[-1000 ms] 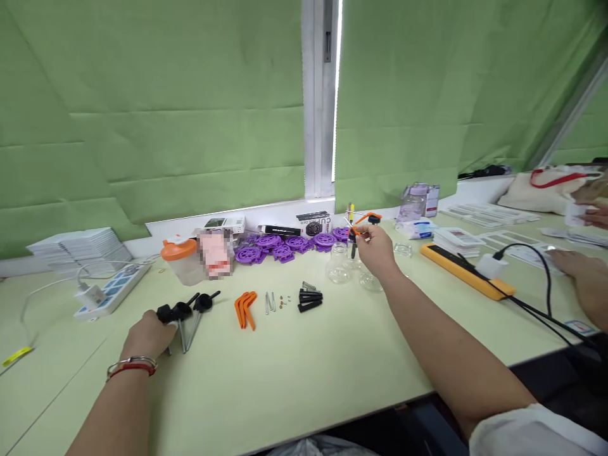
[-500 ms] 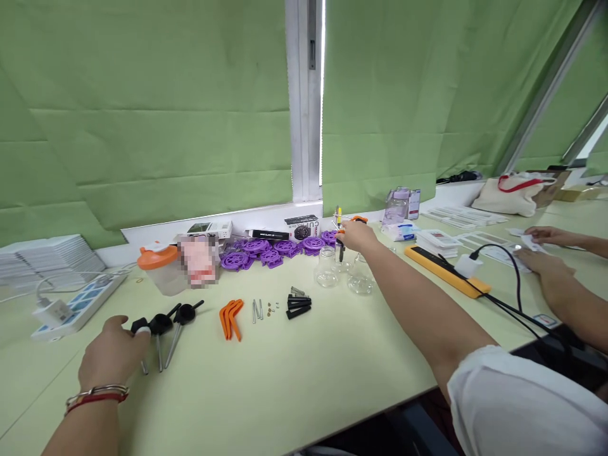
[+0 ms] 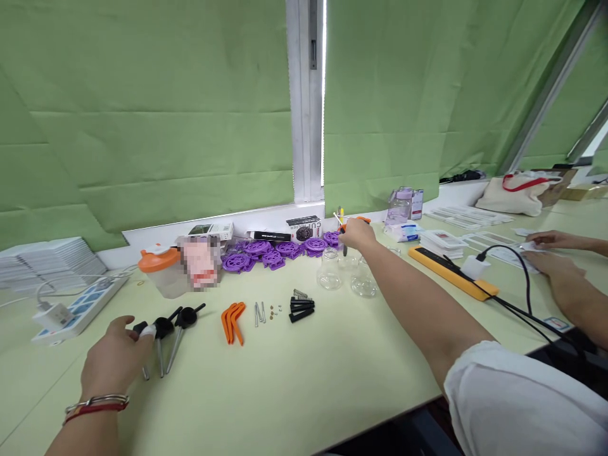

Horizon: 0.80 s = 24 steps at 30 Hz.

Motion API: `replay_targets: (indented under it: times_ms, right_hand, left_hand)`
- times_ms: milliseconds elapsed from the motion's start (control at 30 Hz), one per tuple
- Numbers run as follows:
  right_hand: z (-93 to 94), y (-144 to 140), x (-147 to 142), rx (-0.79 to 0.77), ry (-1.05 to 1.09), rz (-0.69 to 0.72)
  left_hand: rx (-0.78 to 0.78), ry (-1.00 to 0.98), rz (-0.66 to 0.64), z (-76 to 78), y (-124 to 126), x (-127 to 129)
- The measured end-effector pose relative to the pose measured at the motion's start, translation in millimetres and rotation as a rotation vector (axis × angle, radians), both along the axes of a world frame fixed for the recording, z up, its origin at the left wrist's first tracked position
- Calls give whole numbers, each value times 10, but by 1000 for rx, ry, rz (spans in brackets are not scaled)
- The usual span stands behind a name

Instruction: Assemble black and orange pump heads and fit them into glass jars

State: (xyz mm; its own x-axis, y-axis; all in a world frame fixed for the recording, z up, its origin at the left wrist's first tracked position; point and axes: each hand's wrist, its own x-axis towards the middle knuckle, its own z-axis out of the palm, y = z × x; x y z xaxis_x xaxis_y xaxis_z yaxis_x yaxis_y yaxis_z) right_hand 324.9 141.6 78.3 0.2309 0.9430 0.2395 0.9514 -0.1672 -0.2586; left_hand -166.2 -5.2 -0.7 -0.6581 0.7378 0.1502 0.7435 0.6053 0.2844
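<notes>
My right hand reaches far across the table and pinches a small orange-and-black part above the clear glass jars. My left hand, with a red bracelet at the wrist, rests on the table touching the leftmost of three black-headed metal pins. Between the hands lie orange curved pieces, two metal rods, tiny brass bits and black cylinders with a spring. Purple wheels lie along the back.
A white power strip and stacked white sheets sit at the left. An orange-lidded cup stands near the sill. A yellow bar with a black cable lies to the right, where another person's hands handle cards.
The view swung right, then steadied. My right hand stayed over the jars with the small part, shifting slightly. My left hand stayed by the black-headed pins.
</notes>
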Motion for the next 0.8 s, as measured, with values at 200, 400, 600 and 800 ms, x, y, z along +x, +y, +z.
replay_targets:
  times_ms: [200,400,600,800]
  right_hand:
    - [437,-451,-55,448,206,133]
    - [514,-1215,-622,500,644,506]
    - [-78,-1686,-1361,207,937,722]
    - [-362,-1552,-1462,-52,892,964]
  left_hand:
    - [192,-57,-220,152,-119,179]
    - [402,-174,-738,402,-329,1018]
    - [431,-409,-1292,606,-578,1858]
    - [458,-1009,-1042,440,-444,1803]
